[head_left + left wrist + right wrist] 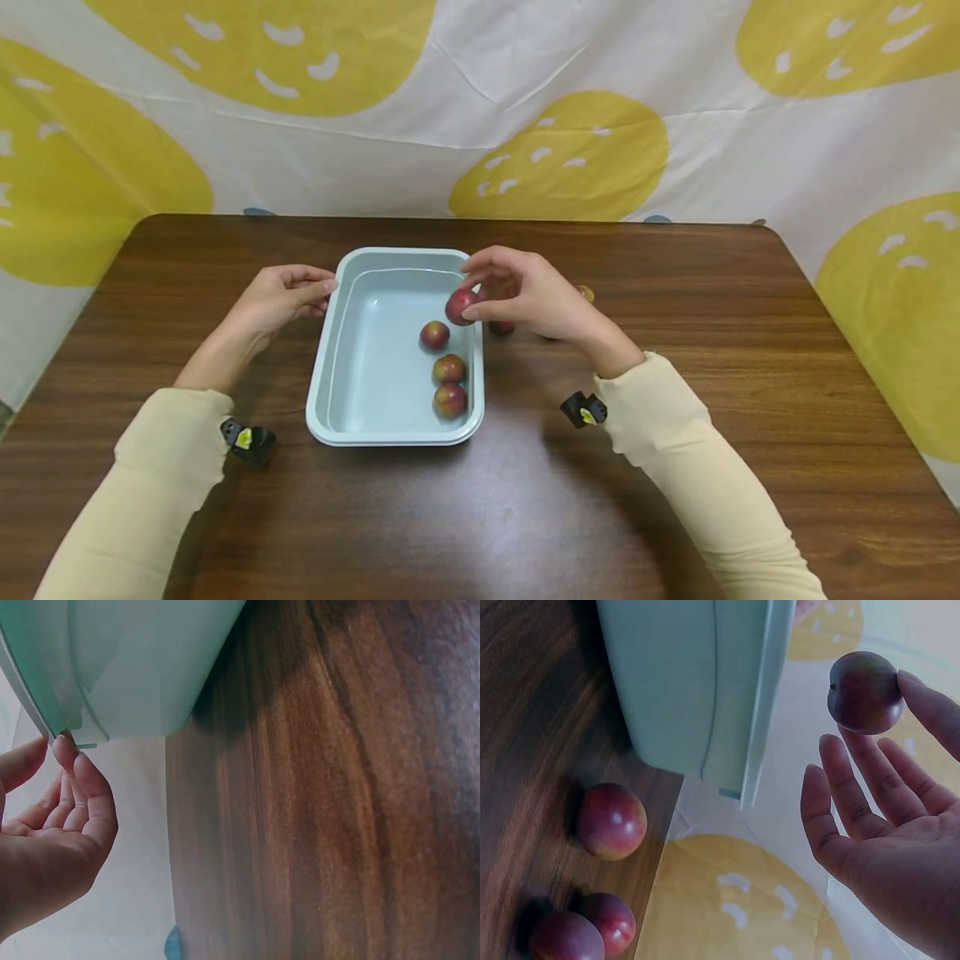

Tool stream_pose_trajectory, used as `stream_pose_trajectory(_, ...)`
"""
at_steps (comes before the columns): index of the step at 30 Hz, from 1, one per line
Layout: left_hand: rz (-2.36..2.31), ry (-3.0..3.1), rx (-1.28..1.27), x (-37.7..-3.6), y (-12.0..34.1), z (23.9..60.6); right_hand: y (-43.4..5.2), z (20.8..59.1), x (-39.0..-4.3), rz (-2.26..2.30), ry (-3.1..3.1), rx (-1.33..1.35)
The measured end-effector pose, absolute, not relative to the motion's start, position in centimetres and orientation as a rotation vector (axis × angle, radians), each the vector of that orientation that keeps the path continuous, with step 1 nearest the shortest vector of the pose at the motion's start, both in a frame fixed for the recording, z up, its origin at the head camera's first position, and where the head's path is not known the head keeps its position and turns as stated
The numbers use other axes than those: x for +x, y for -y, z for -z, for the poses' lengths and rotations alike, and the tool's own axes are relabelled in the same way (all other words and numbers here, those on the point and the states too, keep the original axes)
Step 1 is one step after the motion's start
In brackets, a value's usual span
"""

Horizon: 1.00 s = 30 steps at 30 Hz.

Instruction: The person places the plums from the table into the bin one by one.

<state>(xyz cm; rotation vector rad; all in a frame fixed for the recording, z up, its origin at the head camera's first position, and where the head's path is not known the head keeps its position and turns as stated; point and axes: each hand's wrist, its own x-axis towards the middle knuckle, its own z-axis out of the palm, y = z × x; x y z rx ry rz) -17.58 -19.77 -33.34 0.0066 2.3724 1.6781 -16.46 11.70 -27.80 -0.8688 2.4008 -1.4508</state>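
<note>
A pale blue-grey tray (pixel 318 367) sits mid-table with three reddish plums (pixel 449 368) in a row along its right side. My right hand (pixel 471 292) pinches another plum (pixel 460 306) between thumb and fingertips, just above the tray's right rim. The right wrist view shows that plum (pixel 865 691) held at the fingertips (pixel 911 682), beside the tray's outer wall (pixel 682 682). My left hand (pixel 324 296) is at the tray's far left corner. In the left wrist view its thumb and forefinger (pixel 71 754) lightly pinch the rim (pixel 45 720).
Loose plums lie on the brown wooden table (pixel 675 275) right of the tray, partly hidden by my right hand; three show in the right wrist view (pixel 611 821). A white and yellow cloth (pixel 525 100) hangs behind the table.
</note>
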Motion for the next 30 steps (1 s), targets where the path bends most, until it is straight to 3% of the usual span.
stream_pose_trajectory(30,-1.676,-2.359,0.001,-17.57,19.72,33.35,-11.52,28.36,-16.08,1.491,-2.297,-0.889)
